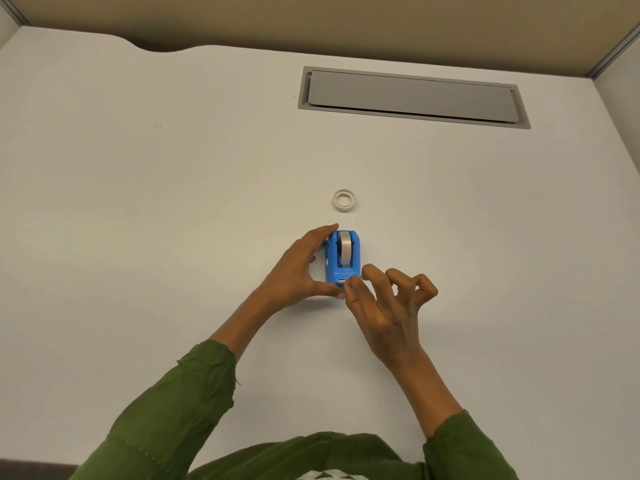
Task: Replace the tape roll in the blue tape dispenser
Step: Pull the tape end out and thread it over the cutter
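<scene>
Your left hand grips the blue tape dispenser from its 9 o'clock side: fingers curl over the far end, thumb braces the near end, so it's pinned to the desk. A tape roll sits upright in the dispenser's cradle. W/ the body this light, any slack in that hold lets it skid or tip once you tug.

At the dispenser's 6 o'clock end, your right hand has thumb and index pressed together at the cutter, other fingers curled clear. Can't tell if tape's actually between them; it's too thin to see. Risks: tape end slips back onto the roll, or a fingertip drags on the serrated edge.

An empty core lies flat at the dispenser's 12 o'clock, apart from it. It's prob. the spent roll, so don't reload it.
</scene>
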Demonstrator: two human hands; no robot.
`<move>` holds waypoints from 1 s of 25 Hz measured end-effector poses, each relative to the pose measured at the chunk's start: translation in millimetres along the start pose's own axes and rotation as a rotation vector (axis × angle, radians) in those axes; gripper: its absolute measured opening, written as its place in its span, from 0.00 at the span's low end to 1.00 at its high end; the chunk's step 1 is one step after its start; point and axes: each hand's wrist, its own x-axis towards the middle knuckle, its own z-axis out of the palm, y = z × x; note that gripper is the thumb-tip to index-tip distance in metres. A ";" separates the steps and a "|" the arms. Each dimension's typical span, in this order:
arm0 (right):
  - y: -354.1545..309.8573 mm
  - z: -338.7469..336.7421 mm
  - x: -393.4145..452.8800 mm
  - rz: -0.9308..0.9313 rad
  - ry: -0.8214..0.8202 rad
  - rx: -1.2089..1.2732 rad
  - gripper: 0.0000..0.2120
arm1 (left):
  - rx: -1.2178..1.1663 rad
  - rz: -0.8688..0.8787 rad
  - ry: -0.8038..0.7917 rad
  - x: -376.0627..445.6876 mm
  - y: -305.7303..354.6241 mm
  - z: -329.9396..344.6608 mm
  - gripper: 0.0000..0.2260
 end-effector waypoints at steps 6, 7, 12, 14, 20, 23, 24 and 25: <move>-2.7 -1.0 -2.2 -0.011 0.020 -0.019 0.04 | 0.003 0.003 -0.011 0.4 -1.4 -0.7 0.43; -2.7 -1.1 -2.9 -0.014 0.019 -0.020 0.05 | 0.002 0.007 -0.010 0.4 -1.7 -0.5 0.44; -1.1 -1.4 -2.5 -0.045 0.024 -0.026 0.08 | 0.004 0.013 -0.011 0.4 -3.7 0.0 0.43; -1.7 -1.5 -2.6 -0.057 0.022 -0.033 0.09 | 0.007 0.014 -0.014 0.5 -3.8 -0.4 0.44; -3.4 -0.2 -5.7 -0.049 0.043 -0.041 0.13 | 0.019 0.001 -0.020 0.8 -2.8 0.4 0.43; -2.8 0.3 -6.3 -0.051 0.055 -0.046 0.18 | 0.024 -0.003 -0.021 0.3 -1.6 -0.4 0.43; -2.5 -0.1 -6.6 -0.051 0.056 -0.045 0.18 | 0.026 -0.005 -0.021 0.1 -1.2 -0.7 0.43; -2.5 -0.8 -6.6 -0.051 0.054 -0.042 0.17 | 0.028 -0.005 -0.021 0.1 -0.7 -1.0 0.43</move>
